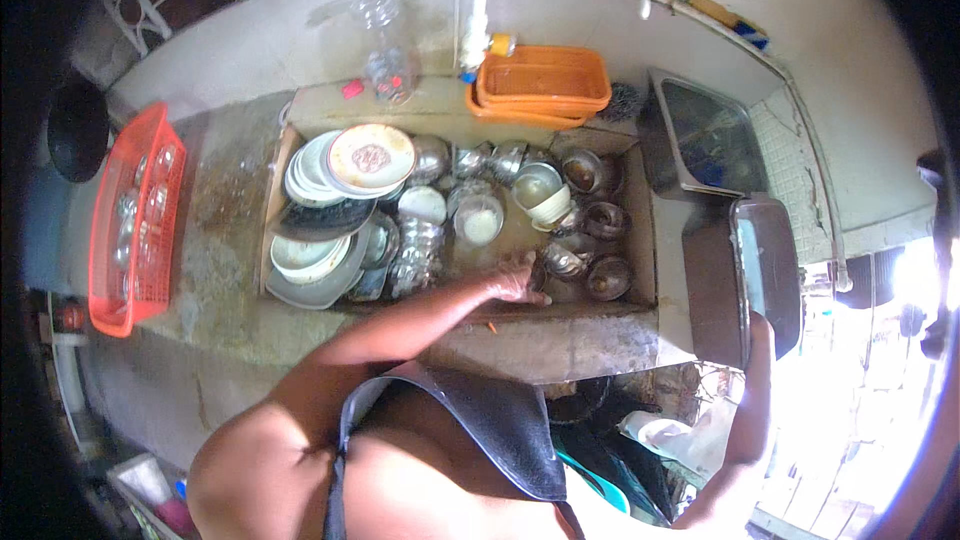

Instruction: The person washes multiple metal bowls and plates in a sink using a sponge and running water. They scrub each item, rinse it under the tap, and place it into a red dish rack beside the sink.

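My left hand (517, 283) reaches into the near side of a concrete sink basin (457, 319), its fingers at a dark metal cup or bowl beside other steel bowls; whether it grips one is unclear. At the right, my right hand (759, 326) is at the near rim of a brown plastic tub (705, 270), fingers partly hidden. Inside the basin, stacked plates (371, 157) and white bowls (304, 259) stand at the left, stacked glasses (416, 251) near the middle, and steel bowls (607, 276) with a stack of cream bowls (551, 210) at the right.
A red plastic basket (135, 225) holding glassware stands at the far left. Orange baskets (544, 82) sit behind the basin, near a pipe with a tap (474, 45) and a scouring pad (621, 101). A rectangular metal container (709, 135) stands at the back right.
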`<state>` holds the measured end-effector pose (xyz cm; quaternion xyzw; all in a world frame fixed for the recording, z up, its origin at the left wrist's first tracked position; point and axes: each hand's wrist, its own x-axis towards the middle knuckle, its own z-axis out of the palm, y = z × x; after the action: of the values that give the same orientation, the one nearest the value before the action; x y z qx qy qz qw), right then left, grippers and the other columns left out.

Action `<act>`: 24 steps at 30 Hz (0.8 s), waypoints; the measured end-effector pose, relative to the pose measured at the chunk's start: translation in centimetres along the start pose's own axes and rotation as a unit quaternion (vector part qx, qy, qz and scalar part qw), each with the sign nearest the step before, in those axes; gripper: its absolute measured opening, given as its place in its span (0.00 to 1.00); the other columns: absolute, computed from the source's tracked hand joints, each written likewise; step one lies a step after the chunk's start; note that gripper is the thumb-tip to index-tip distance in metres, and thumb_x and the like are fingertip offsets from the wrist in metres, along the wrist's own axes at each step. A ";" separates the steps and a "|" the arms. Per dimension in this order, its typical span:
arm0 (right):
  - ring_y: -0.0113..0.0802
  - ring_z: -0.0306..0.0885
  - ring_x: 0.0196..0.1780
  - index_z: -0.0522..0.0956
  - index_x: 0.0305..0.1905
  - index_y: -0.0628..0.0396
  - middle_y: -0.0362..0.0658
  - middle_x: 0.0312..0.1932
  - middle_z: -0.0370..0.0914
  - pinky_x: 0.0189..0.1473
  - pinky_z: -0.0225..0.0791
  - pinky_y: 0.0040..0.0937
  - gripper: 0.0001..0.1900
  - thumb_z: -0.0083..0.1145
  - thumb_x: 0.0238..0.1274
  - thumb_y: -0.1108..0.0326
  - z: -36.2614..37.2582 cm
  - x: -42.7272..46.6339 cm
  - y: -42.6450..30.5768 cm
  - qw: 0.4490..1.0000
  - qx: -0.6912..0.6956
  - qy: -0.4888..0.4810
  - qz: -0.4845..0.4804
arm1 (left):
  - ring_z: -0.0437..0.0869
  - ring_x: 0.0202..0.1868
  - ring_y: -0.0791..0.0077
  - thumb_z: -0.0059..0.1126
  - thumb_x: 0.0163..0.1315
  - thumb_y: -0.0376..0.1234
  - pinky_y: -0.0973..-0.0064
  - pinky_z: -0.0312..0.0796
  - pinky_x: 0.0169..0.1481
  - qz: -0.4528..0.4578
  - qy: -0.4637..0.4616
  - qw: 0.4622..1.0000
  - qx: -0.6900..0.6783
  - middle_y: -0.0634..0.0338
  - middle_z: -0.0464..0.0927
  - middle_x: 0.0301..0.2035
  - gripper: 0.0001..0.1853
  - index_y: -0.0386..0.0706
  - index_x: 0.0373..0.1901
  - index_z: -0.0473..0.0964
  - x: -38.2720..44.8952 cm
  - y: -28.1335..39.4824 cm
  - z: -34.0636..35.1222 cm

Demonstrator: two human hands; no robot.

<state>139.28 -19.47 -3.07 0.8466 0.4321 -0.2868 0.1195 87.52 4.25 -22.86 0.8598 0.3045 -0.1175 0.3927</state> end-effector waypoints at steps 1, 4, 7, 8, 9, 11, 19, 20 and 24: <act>0.44 0.79 0.55 0.78 0.63 0.61 0.49 0.55 0.81 0.60 0.70 0.40 0.20 0.53 0.74 0.61 0.7 0.1 0.5 1.000 -0.016 -0.014 -0.003 | 0.50 0.80 0.29 0.63 0.54 0.73 0.41 0.48 0.83 -0.031 -0.009 0.998 0.045 0.25 0.47 0.77 0.72 0.32 0.83 0.40 0.7 0.5 0.3; 0.45 0.80 0.53 0.79 0.61 0.62 0.49 0.54 0.82 0.57 0.71 0.41 0.20 0.57 0.72 0.62 2.4 0.3 1.5 0.998 -0.051 -0.016 -0.018 | 0.53 0.78 0.28 0.72 0.51 0.64 0.39 0.53 0.81 -0.016 -0.001 0.998 0.053 0.27 0.52 0.76 0.62 0.37 0.79 0.54 0.0 1.4 -1.1; 0.46 0.82 0.51 0.80 0.60 0.63 0.50 0.53 0.84 0.55 0.73 0.42 0.19 0.60 0.70 0.63 1.4 0.3 0.1 0.994 -0.061 0.085 -0.029 | 0.61 0.74 0.32 0.75 0.50 0.55 0.36 0.62 0.74 -0.073 0.138 0.980 0.127 0.35 0.61 0.72 0.51 0.46 0.74 0.64 -3.1 2.1 -5.7; 0.47 0.82 0.50 0.80 0.60 0.63 0.50 0.52 0.85 0.54 0.73 0.42 0.19 0.61 0.70 0.63 0.5 0.0 -1.1 0.988 -0.057 0.144 -0.030 | 0.62 0.73 0.33 0.75 0.50 0.53 0.35 0.63 0.72 -0.078 0.197 0.963 0.167 0.37 0.62 0.71 0.50 0.46 0.75 0.64 -3.9 1.7 -8.3; 0.47 0.83 0.49 0.81 0.59 0.63 0.50 0.52 0.85 0.53 0.74 0.42 0.19 0.62 0.69 0.64 -0.4 -0.2 -2.7 0.975 -0.038 0.217 -0.031 | 0.62 0.73 0.34 0.75 0.51 0.53 0.35 0.63 0.71 -0.116 0.247 0.945 0.179 0.39 0.64 0.69 0.50 0.46 0.75 0.64 -4.6 1.2 -10.9; 0.48 0.84 0.48 0.81 0.58 0.64 0.50 0.51 0.86 0.52 0.74 0.43 0.19 0.65 0.68 0.65 -2.7 -1.5 -6.5 0.939 0.052 0.340 0.012 | 0.62 0.73 0.33 0.75 0.52 0.53 0.35 0.64 0.70 -0.188 0.309 0.910 0.205 0.41 0.65 0.67 0.49 0.47 0.74 0.64 -5.3 -1.1 -16.3; 0.36 0.83 0.51 0.84 0.55 0.59 0.45 0.49 0.86 0.58 0.75 0.37 0.14 0.65 0.69 0.68 0.0 -7.9 -30.1 0.757 0.407 0.438 -0.263 | 0.83 0.58 0.51 0.65 0.65 0.50 0.43 0.75 0.63 0.002 0.177 0.689 -0.703 0.52 0.81 0.57 0.27 0.49 0.61 0.77 -7.2 -7.5 -23.3; 0.34 0.83 0.51 0.82 0.59 0.58 0.45 0.49 0.86 0.56 0.76 0.36 0.18 0.68 0.67 0.66 1.7 -7.6 -34.9 0.763 0.434 0.395 -0.270 | 0.86 0.55 0.56 0.62 0.67 0.47 0.38 0.75 0.62 0.007 0.158 0.583 -0.797 0.56 0.86 0.51 0.20 0.50 0.57 0.80 -7.4 -7.0 -22.7; 0.51 0.79 0.56 0.74 0.68 0.57 0.54 0.52 0.81 0.64 0.68 0.52 0.30 0.66 0.68 0.52 5.9 -3.6 -51.4 0.708 0.276 0.440 -0.479 | 0.84 0.60 0.55 0.57 0.70 0.55 0.46 0.71 0.72 0.241 0.233 0.625 -0.705 0.55 0.84 0.57 0.29 0.43 0.62 0.77 -6.3 -3.7 -18.6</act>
<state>94.24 6.21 -3.35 0.5513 0.6851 -0.0072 -0.4761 79.62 17.26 -9.93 0.3614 0.1574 0.4366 0.8087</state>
